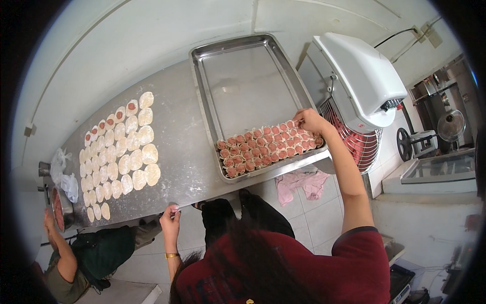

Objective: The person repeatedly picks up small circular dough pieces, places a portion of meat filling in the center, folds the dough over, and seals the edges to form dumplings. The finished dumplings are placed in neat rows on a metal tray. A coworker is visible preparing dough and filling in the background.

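Two bare hands are at work at the metal table (177,131). The right hand (310,120) has its fingers narrow, close together, at the far edge of the filled dumplings (263,143); whether it grips one, I cannot tell. The left hand (170,214) is half curled beside the near table edge, thumb near the fingers; what it holds is not clear. One steel tray (240,96) carries the dumplings in its near part, too crowded for exact counting. Six wrappers with meat (132,106) lie far left, beyond many plain wrappers (124,163). One white mixer (354,76) stands right.
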The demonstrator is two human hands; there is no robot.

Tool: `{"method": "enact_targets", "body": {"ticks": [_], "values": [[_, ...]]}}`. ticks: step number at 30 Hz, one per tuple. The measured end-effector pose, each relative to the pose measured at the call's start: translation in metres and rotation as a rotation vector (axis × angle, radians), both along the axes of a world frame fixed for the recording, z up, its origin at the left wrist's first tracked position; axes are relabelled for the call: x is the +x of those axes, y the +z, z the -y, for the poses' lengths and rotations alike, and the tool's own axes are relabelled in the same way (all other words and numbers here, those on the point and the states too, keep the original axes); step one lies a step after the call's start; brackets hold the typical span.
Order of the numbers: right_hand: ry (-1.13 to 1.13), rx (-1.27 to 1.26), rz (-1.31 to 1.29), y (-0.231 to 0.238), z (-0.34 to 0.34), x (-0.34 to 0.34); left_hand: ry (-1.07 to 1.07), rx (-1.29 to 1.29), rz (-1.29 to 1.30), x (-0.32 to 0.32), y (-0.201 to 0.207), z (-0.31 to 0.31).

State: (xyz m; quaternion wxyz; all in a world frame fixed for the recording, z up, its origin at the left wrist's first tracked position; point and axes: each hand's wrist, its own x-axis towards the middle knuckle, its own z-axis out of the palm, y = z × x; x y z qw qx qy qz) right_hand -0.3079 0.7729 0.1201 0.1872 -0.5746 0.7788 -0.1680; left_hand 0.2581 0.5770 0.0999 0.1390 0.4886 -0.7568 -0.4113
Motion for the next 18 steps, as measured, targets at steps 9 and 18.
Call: {"method": "enact_targets", "body": {"ticks": [9, 18], "values": [[-0.074, -0.029, 0.025, 0.002, 0.003, 0.006, -0.031, -0.013, -0.011, 0.003, -0.008, 0.004], [-0.126, -0.110, 0.075, 0.000, 0.000, 0.012, -0.090, 0.072, 0.031, 0.006, -0.001, 0.015]]}}
